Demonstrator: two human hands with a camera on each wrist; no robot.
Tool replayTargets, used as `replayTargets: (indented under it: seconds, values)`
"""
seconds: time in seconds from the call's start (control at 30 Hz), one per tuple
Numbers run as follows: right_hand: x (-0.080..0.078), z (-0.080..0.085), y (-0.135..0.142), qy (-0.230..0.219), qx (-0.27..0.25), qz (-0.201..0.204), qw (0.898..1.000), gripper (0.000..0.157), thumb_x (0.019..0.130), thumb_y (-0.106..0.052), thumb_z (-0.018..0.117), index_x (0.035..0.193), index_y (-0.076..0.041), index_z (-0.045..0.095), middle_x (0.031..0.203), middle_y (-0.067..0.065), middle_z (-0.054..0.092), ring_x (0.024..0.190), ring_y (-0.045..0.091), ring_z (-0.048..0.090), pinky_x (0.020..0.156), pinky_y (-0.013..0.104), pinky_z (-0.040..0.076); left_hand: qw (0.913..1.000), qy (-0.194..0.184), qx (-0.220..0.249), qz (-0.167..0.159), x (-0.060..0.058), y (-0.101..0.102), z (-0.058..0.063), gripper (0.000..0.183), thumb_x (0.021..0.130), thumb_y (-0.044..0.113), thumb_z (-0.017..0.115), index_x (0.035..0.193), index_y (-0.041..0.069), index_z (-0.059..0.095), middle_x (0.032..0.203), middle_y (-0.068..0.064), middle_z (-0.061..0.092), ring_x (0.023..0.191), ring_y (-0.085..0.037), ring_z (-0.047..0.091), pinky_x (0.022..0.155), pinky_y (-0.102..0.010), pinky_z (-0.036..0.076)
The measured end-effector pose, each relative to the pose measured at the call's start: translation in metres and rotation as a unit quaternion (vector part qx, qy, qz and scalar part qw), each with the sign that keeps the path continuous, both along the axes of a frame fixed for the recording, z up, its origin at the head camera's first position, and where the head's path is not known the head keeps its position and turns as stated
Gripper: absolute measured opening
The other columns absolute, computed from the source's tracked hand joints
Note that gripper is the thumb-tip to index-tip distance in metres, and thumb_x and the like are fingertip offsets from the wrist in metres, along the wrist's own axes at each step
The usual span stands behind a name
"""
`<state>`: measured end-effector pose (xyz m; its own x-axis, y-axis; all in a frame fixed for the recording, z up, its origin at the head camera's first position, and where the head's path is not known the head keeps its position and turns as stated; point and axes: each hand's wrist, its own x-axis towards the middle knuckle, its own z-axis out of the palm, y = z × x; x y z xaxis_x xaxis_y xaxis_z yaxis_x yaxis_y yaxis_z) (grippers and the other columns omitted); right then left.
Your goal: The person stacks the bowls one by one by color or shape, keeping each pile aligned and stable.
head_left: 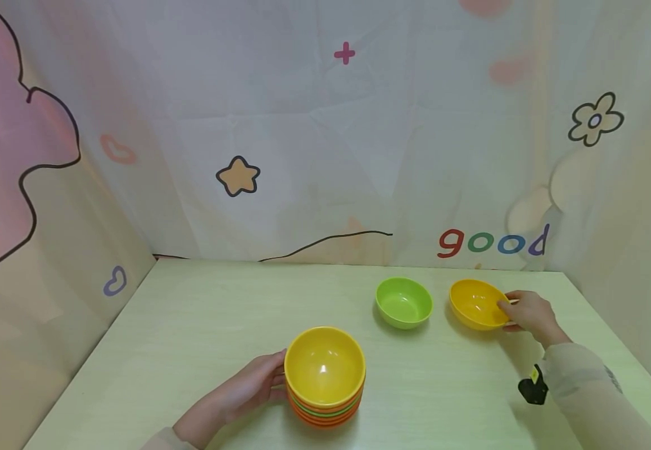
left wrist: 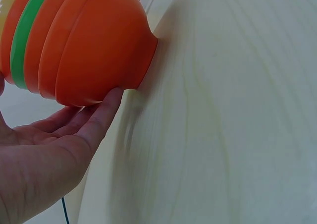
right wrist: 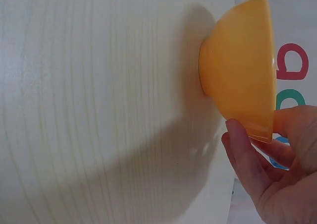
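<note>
In the head view my right hand [head_left: 532, 315] pinches the rim of an orange-yellow bowl [head_left: 474, 303] at the back right, thumb inside and fingers outside. The right wrist view shows this bowl [right wrist: 242, 65] from the side, its foot close to the table. My left hand [head_left: 255, 381] touches the left side of a stack of bowls [head_left: 325, 369] near the front. Yellow is on top, with orange and green bowls below. In the left wrist view, fairly straight fingers [left wrist: 101, 117] lie along the lower orange bowl [left wrist: 106, 50].
A light green bowl [head_left: 404, 303] stands left of the orange-yellow one, behind the stack. Printed curtains [head_left: 325, 156] close off the table [head_left: 190, 319] at the back and both sides. A small black item [head_left: 533, 389] shows beside the right sleeve [head_left: 590, 387].
</note>
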<state>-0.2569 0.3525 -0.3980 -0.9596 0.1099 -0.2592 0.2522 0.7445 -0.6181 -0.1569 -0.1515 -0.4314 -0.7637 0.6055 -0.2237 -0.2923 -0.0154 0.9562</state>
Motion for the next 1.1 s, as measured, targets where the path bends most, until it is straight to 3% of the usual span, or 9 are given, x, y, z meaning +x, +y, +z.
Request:
replayTargets:
  seconds: [0.57, 1.1]
  values:
    - [-0.0057, -0.0006, -0.0039, 0.001, 0.010, -0.016, 1.000, 0.047, 0.088, -0.005, 0.048, 0.124, 0.021, 0.035, 0.108, 0.037, 0.046, 0.061, 0.018, 0.065, 0.061, 0.030, 0.055, 0.9999, 0.001, 0.010, -0.006, -0.0008, -0.0005, 0.0001, 0.064, 0.096, 0.048, 0.037, 0.137, 0.000, 0.038, 0.128, -0.011, 0.054, 0.111, -0.018, 0.054, 0.091, -0.038, 0.048]
    - [-0.0048, -0.0027, -0.0036, 0.018, 0.005, -0.017, 1.000, 0.046, 0.086, -0.003, 0.048, 0.123, 0.022, 0.036, 0.106, 0.038, 0.048, 0.062, 0.022, 0.067, 0.061, 0.032, 0.055, 1.0000, 0.003, 0.006, -0.004, -0.0013, -0.0005, 0.0001, 0.060, 0.098, 0.045, 0.033, 0.136, -0.002, 0.038, 0.123, -0.009, 0.056, 0.108, -0.018, 0.055, 0.090, -0.037, 0.049]
